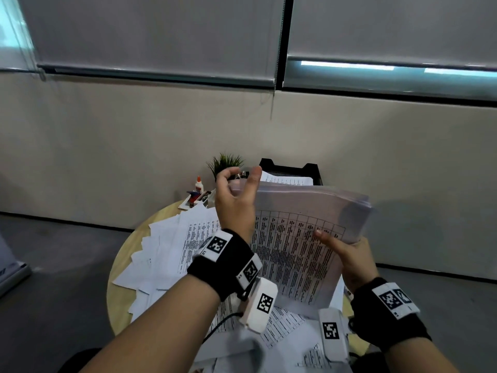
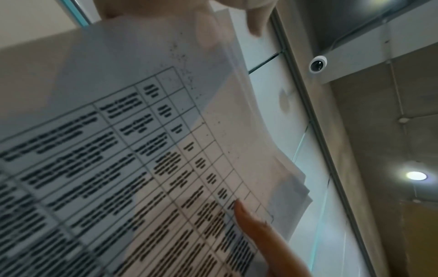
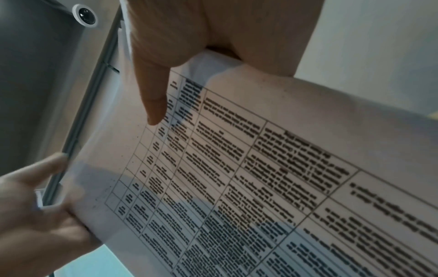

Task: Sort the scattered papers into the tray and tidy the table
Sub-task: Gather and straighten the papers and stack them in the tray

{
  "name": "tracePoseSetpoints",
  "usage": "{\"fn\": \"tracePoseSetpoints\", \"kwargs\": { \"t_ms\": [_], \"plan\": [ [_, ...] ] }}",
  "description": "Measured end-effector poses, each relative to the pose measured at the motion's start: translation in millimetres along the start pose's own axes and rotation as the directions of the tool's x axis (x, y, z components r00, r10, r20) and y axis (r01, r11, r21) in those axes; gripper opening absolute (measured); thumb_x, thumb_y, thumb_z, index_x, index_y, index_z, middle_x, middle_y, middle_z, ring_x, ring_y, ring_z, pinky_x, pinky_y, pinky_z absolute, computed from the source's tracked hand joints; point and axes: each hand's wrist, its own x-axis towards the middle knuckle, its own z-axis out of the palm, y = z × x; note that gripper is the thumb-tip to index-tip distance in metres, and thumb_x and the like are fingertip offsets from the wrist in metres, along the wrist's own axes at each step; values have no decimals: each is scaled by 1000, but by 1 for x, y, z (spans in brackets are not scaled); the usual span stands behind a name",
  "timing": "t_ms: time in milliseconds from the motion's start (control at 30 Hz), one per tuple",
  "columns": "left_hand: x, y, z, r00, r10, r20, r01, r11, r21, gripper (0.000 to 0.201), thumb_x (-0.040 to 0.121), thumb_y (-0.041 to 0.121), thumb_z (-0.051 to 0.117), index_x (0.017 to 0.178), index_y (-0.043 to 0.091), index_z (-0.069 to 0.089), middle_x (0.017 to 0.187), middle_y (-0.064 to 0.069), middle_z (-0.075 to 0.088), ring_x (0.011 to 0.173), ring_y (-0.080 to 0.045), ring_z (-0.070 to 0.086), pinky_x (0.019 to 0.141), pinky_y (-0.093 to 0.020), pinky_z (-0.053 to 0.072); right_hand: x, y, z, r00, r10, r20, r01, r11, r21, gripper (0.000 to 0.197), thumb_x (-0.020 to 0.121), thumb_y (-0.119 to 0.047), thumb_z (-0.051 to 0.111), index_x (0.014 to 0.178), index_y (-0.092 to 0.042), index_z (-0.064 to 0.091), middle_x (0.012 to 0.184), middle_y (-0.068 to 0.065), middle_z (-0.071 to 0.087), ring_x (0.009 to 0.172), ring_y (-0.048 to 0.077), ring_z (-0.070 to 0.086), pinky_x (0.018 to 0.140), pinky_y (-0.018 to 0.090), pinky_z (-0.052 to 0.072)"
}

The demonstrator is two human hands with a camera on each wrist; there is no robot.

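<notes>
I hold a thick stack of printed table sheets (image 1: 295,238) tilted up above the round wooden table (image 1: 123,254). My right hand (image 1: 349,257) grips the stack's right edge, its thumb (image 2: 255,230) pressed on the top sheet. My left hand (image 1: 236,203) rests against the stack's left edge with loosely bent fingers (image 2: 254,22) reaching past its upper corner and the thumb free of the paper. The wrist views are filled by the stack (image 3: 260,168). Behind it stands the black paper tray (image 1: 309,168) with sheets inside. More loose papers (image 1: 166,243) lie scattered on the table.
At the table's back left stand a small potted plant (image 1: 226,162), a glue bottle (image 1: 199,184) and a little holder with stationery (image 1: 197,197). The table is against a beige wall. Grey floor lies on both sides.
</notes>
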Motion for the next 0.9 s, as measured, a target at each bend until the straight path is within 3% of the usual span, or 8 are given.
{"fn": "tracePoseSetpoints", "kwargs": {
  "t_ms": [133, 233, 300, 367, 500, 667, 800, 900],
  "plan": [
    [12, -6, 6, 999, -13, -43, 14, 1000, 9, 23, 86, 6, 60, 88, 25, 47, 78, 4, 55, 72, -7, 53, 61, -4, 40, 0, 0, -3, 1000, 11, 7, -11, 1000, 24, 58, 56, -21, 85, 105, 4, 66, 92, 14, 75, 87, 28, 71, 67, 31, 57],
    [14, -5, 5, 1000, 17, -16, -17, 1000, 6, 14, 92, 10, 55, 100, 18, 46, 82, 7, 55, 79, -10, 54, 69, -6, 41, 2, 1, -5, 999, 42, -3, -42, 998, 53, 71, 50, -33, 89, 106, 5, 65, 91, 13, 74, 88, 28, 71, 69, 33, 59],
    [10, -4, 1, 999, 5, 37, -6, 1000, 2, 21, 91, 20, 59, 106, 15, 47, 81, 9, 53, 75, -6, 51, 63, -3, 41, 4, 1, -6, 999, 52, -5, -51, 996, 67, 68, 55, -30, 86, 108, 7, 64, 91, 14, 74, 90, 29, 70, 76, 38, 59],
    [4, -6, -8, 990, -52, 131, 53, 999, -4, 31, 85, 24, 64, 110, 14, 48, 81, 7, 54, 74, -4, 51, 62, -4, 43, 5, 2, -6, 998, 54, -22, -53, 997, 54, 84, 45, -39, 91, 109, 8, 64, 95, 16, 73, 91, 29, 70, 78, 38, 59],
    [-8, -32, -32, 882, -326, 339, 319, 944, 79, 57, 68, 30, 71, 119, 9, 53, 111, -8, 64, 103, -20, 61, 95, -39, 50, 5, 3, -6, 997, 53, -55, -49, 996, 69, 91, 40, -40, 93, 111, 8, 62, 97, 18, 73, 92, 31, 70, 76, 38, 58],
    [-25, -72, -53, 769, -530, 357, 457, 847, 272, 41, 68, 17, 78, 107, 11, 65, 100, 1, 72, 97, -14, 66, 104, -45, 43, -13, 23, -5, 989, 148, -12, -149, 987, -61, 57, 56, -25, 89, 104, -4, 67, 98, 11, 74, 97, 29, 69, 91, 44, 52],
    [-25, -68, -43, 814, -493, 307, 458, 870, 184, 18, 76, 27, 72, 90, 17, 66, 92, 3, 71, 93, -12, 64, 97, -36, 45, -18, 26, 3, 985, 148, -89, -151, 988, -29, 32, 64, -12, 83, 92, -6, 68, 83, 1, 76, 84, 13, 72, 82, 30, 55],
    [-23, -54, -32, 860, -412, 301, 396, 911, 117, 20, 77, 43, 66, 78, 23, 64, 86, 7, 66, 85, -12, 61, 83, -24, 43, -10, 10, 8, 990, 99, -98, -96, 995, 29, 14, 74, -3, 72, 86, -6, 67, 77, -2, 75, 76, 7, 71, 68, 17, 56]
  ]
}}
